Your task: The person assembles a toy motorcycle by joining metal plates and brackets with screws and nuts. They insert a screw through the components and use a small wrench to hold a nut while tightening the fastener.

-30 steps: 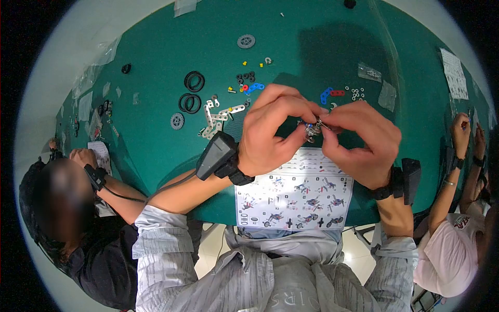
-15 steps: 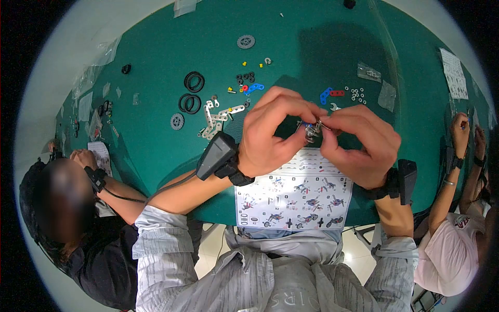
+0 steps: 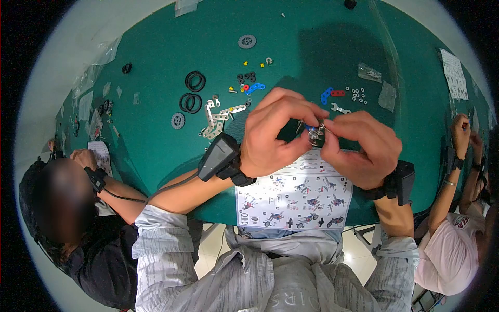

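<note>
Above the printed instruction sheet, my left hand pinches a small model assembly of silvery metal pieces with a bit of blue. My right hand closes its thumb and forefinger on the right side of the same assembly. Fingertips cover much of it, so its exact shape is hidden. Just beyond my right fingers lies a small metal spanner. A blue angled piece and a red strip rest a little farther off.
Left of my hands lie perforated metal strips, black rubber tyres and a grey wheel. Another grey wheel is farther back. White rings and small plastic bags lie right. Other people sit at both sides.
The assembly has turned slightly between my fingers and shifted a little right. My right forefinger has moved slightly, and more of the spanner shows. Both hands keep their pinch.
</note>
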Available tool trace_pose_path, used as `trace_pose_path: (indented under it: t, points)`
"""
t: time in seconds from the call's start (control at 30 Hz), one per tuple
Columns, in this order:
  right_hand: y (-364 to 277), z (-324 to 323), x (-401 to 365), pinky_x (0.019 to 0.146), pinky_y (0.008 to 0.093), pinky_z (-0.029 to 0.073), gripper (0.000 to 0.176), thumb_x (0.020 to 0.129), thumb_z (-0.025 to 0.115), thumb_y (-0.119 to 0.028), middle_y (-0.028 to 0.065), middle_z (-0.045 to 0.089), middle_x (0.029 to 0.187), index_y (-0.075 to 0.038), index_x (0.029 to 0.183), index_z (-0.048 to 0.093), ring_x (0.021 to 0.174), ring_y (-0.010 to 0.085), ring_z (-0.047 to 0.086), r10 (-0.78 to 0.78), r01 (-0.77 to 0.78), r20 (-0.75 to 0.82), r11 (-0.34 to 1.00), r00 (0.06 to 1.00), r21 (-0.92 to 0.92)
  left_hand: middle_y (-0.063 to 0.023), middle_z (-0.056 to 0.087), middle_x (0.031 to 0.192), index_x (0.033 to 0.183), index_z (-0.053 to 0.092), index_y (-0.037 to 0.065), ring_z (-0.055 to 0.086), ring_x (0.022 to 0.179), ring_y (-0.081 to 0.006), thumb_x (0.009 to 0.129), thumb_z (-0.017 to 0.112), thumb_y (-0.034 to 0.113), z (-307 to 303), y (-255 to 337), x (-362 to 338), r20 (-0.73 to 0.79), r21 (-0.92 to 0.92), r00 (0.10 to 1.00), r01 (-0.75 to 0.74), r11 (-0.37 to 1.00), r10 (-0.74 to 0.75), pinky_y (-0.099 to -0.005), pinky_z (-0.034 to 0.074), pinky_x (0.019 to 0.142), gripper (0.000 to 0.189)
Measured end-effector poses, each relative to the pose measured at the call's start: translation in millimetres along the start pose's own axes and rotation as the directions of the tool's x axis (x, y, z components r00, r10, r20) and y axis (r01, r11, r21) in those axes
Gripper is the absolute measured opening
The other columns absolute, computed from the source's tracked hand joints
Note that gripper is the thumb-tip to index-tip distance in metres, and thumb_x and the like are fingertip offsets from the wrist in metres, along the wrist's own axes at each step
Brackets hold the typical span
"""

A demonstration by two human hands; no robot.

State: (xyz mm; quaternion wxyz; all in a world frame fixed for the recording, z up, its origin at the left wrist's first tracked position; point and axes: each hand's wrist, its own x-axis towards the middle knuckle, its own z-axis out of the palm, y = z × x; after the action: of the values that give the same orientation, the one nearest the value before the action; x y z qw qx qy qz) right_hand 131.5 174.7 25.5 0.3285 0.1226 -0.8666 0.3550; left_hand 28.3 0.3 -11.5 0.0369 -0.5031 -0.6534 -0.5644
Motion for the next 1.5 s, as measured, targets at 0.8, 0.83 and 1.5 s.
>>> trace_pose_path:
  t: [0.8,0.83,1.5]
  points:
    - [0.5,0.7,-4.0,0.059,0.03,0.058,0.027,0.068,0.082,0.004,0.0094,0.072,0.081,-0.004,0.092,0.074,0.07,0.0239,0.074,-0.045,0.046,-0.03,0.999,0.999,0.026,-0.017,0.073,0.108,0.1,0.055,0.006,0.069,0.102,-0.0291,0.083,0.077,-0.003,3.1,-1.2,-4.5,-0.004,-0.166,1.0,0.012,0.986,-0.013,-0.0391,0.054,0.088,0.029]
    - [0.6,0.1,-3.4,0.059,0.0299,0.058,0.027,0.068,0.082,0.004,0.0093,0.072,0.081,-0.004,0.092,0.074,0.07,0.0238,0.074,-0.051,0.052,-0.024,0.998,0.998,0.029,-0.0178,0.072,0.108,0.1,0.055,0.005,0.069,0.102,-0.0289,0.083,0.076,-0.005,4.2,0.2,-6.1,0.001,-0.197,0.999,0.049,0.979,-0.05,-0.0388,0.054,0.089,0.029]
    - [4.2,0.1,-3.0,0.055,0.0298,0.056,0.025,0.067,0.08,0.006,0.0104,0.071,0.081,-0.003,0.09,0.072,0.064,0.0228,0.072,-0.122,0.125,-0.04,0.989,0.992,0.075,-0.0153,0.072,0.106,0.098,0.056,0.007,0.068,0.099,-0.0302,0.08,0.079,-0.004,4.0,-6.0,-3.9,-0.013,-0.162,0.998,-0.065,0.985,0.064,-0.041,0.052,0.087,0.031]
